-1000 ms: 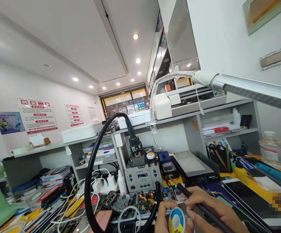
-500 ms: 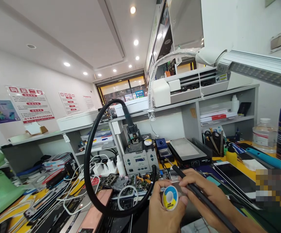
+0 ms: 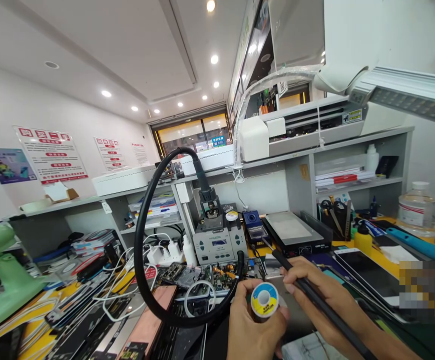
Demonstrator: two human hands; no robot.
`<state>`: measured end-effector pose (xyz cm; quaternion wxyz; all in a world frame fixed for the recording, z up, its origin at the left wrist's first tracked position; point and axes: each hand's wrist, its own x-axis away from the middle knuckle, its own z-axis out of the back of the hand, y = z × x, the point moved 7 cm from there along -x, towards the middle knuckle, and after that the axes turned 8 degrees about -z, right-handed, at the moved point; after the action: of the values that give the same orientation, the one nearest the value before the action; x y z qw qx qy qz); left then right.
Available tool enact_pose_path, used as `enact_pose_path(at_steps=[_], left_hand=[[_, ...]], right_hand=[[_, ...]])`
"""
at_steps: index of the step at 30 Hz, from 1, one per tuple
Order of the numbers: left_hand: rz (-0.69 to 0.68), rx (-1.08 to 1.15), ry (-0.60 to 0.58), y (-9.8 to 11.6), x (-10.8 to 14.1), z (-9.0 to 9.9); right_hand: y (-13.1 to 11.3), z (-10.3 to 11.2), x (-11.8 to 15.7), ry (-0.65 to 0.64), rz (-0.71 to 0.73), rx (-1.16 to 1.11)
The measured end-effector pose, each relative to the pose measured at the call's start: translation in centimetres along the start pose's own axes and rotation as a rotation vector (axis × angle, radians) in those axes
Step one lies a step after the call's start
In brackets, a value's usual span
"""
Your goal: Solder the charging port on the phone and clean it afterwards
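My left hand (image 3: 253,325) is closed around a small solder wire spool (image 3: 264,300), its blue and yellow label turned up toward me. My right hand (image 3: 317,290) grips a black soldering iron (image 3: 322,302) like a pen. The iron's thin metal tip points up and left, near a small blue stand (image 3: 255,231). A gap separates the two hands. Behind them stands a grey soldering station (image 3: 219,246), from which a thick black hose (image 3: 145,240) loops to the left. Circuit boards (image 3: 223,276) lie just beyond my left hand.
A flat heating plate (image 3: 292,232) sits at the back right, beside a white-framed device (image 3: 367,275). Bottles (image 3: 416,207) stand at the far right. Loose white cables (image 3: 108,300) and phone parts (image 3: 151,312) cover the left side. A lamp (image 3: 408,92) reaches in overhead.
The spool has tilted, its label now facing more upward, and sits slightly higher in my left hand. My right hand still grips the soldering iron. The view has shifted slightly.
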<state>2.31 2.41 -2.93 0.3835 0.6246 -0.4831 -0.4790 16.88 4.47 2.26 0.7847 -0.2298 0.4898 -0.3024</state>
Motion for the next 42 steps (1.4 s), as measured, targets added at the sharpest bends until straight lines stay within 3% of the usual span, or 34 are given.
enact_pose_path(at_steps=[6,19,24,30,37,42], left_hand=[[0.033,0.226,0.037,-0.8,-0.1,0.3],[0.094,0.260,0.261,-0.3,0.6,2.0],[0.110,0.270,0.261,0.5,0.9,2.3],[0.024,0.174,0.265,1.6,0.5,2.9],[-0.083,0.088,0.075,2.6,-0.7,2.2],[-0.121,0.036,0.064,3.1,-1.3,2.2]], right_hand=[[-0.2,-0.1,-0.1,0.036,-0.007,-0.031],[0.1,0.0,0.0,-0.006,0.004,-0.020],[-0.1,-0.1,0.1,-0.006,-0.005,-0.037],[-0.1,-0.2,0.2,-0.014,-0.015,-0.055],[0.2,0.0,0.4,-0.012,-0.045,-0.069],[0.3,0.0,0.5,-0.008,-0.062,-0.082]])
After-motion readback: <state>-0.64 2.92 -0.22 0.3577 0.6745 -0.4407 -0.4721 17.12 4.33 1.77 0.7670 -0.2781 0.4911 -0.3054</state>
